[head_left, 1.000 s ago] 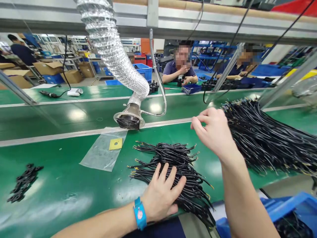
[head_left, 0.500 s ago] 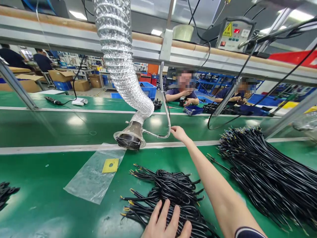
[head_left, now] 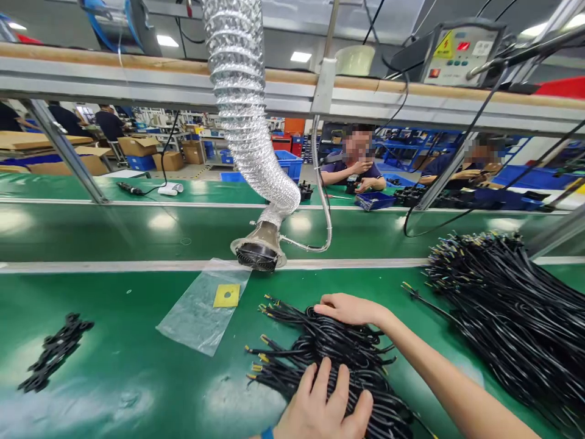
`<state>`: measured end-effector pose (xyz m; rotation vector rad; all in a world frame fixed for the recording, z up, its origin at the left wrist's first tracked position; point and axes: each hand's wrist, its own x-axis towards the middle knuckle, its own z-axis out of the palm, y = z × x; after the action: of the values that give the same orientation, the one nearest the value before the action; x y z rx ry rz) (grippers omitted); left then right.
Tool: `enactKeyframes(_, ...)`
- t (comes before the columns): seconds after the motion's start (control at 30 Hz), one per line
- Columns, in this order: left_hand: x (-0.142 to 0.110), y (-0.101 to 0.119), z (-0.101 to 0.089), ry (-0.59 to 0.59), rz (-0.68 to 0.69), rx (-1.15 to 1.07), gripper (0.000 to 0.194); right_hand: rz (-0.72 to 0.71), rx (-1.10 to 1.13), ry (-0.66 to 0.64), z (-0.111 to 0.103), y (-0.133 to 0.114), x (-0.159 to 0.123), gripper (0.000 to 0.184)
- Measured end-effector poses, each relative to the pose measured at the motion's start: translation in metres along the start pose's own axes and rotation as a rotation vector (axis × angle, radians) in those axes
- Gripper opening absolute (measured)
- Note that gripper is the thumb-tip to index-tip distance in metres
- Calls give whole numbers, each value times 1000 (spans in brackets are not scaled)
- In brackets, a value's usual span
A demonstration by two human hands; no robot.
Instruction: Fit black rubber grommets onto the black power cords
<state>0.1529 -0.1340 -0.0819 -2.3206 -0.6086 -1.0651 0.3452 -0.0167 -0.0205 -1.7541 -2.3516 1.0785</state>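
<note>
Bundled black cables [head_left: 347, 344] with stripped yellowish wire ends lie on the green table in front of me. My left hand [head_left: 322, 399] rests on the near part of them, its fingers spread and holding nothing. On the far side of the same cables, my right hand [head_left: 350, 309] lies palm down, its fingers pointing left and loosely stretched over them; part of the fingertips is hidden. A much larger pile of black cables [head_left: 512, 317] sits to the right, with one cable sticking out toward the bundles.
Above the table hangs a silver fume duct [head_left: 247, 116] ending in a fan hood [head_left: 258, 247]. Left of the cables lie a clear plastic bag [head_left: 196, 323], a yellow square [head_left: 226, 296] with a hole, and small black parts [head_left: 57, 353]. A co-worker [head_left: 354, 161] sits across the table.
My right hand has come back from beside the thin hose under the duct, down onto the cables. My left hand stays on them. The view has turned left.
</note>
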Motion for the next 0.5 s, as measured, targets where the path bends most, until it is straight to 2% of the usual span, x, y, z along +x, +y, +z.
enactKeyframes(0.1, 6, -6, -22, -277, 79, -20, 39, 52, 84, 151, 22, -12, -13, 64)
enactKeyframes(0.17, 9, -8, -33, -384, 107, -15, 41, 76, 147, 200, 31, -18, -15, 63)
enactKeyframes(0.37, 5, -8, -54, -440, 118, 64, 42, -17, 182, 176, 43, -41, -10, 59)
enactKeyframes(0.5, -3, -9, -68, -440, 47, 92, 41, -109, 175, 154, 48, -61, 3, 57)
